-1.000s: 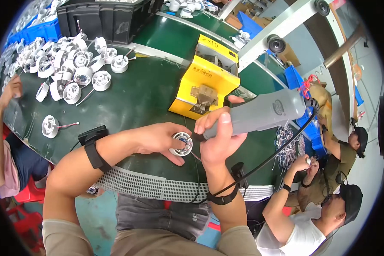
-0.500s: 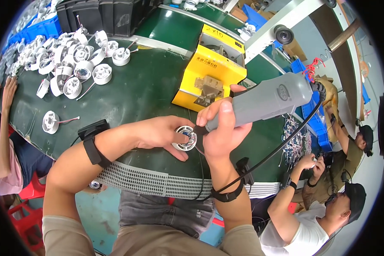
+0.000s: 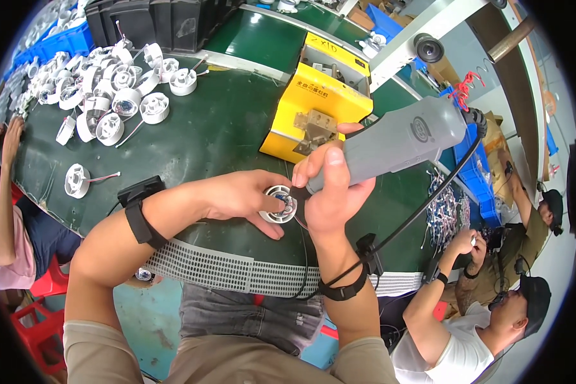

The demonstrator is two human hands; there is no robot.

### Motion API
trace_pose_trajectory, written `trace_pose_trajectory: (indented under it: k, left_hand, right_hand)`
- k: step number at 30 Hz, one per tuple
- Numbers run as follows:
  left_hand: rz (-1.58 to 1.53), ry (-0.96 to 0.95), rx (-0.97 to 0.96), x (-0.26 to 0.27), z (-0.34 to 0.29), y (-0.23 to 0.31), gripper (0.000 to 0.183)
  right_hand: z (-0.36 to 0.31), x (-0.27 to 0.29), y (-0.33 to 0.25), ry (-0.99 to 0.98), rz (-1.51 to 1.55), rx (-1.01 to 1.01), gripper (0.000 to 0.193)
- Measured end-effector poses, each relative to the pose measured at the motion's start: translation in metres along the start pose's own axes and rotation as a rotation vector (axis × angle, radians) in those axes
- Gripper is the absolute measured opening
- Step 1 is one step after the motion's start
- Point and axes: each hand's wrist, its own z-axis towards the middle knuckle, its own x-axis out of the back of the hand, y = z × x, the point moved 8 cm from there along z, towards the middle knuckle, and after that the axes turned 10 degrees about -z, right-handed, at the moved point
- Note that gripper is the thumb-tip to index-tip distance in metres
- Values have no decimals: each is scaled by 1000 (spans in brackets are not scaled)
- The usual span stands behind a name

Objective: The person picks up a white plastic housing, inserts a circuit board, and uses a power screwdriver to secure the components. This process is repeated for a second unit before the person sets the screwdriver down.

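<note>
Your left hand [image 3: 240, 195] curls around a small round white part [image 3: 279, 203], fingers closed on its rim, holding it just above the dark green surface [image 3: 211, 137] near the front edge. Your right hand [image 3: 329, 192] is wrapped tight around the grip of a grey power screwdriver [image 3: 397, 144], whose tip points down into the middle of the white part. A black cable [image 3: 422, 211] runs from the tool's back end down to your right wrist, where a black strap [image 3: 342, 291] holds it. Just behind your hands a yellow box [image 3: 320, 102] sits on the surface. A pile of similar white parts [image 3: 109, 83] lies well apart at the far left, with one lone white part [image 3: 78, 180] nearer your left forearm. Another person [image 3: 486, 320] sits to your right.
</note>
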Motion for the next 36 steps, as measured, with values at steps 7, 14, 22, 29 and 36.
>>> trace_pose_trajectory:
  k: [7, 14, 22, 29, 36]
  left_hand:
    - [-9, -6, 6, -4, -1, 2, 40]
    - [-27, -4, 10, 1, 1, 0, 43]
    - [147, -12, 114, -3, -14, 8, 45]
    - [826, 308, 105, 29, -54, 67, 48]
    - [1859, 1010, -725, 23, -106, 126, 35]
  right_hand:
    - [1, -3, 2, -96, -3, 14, 37]
    - [1, -4, 6, -182, -49, 74, 40]
    - [6, 3, -11, -97, 63, 92, 43]
    - [9, 27, 4, 69, -113, 142, 35]
    - [8, 21, -13, 86, -279, 162, 36]
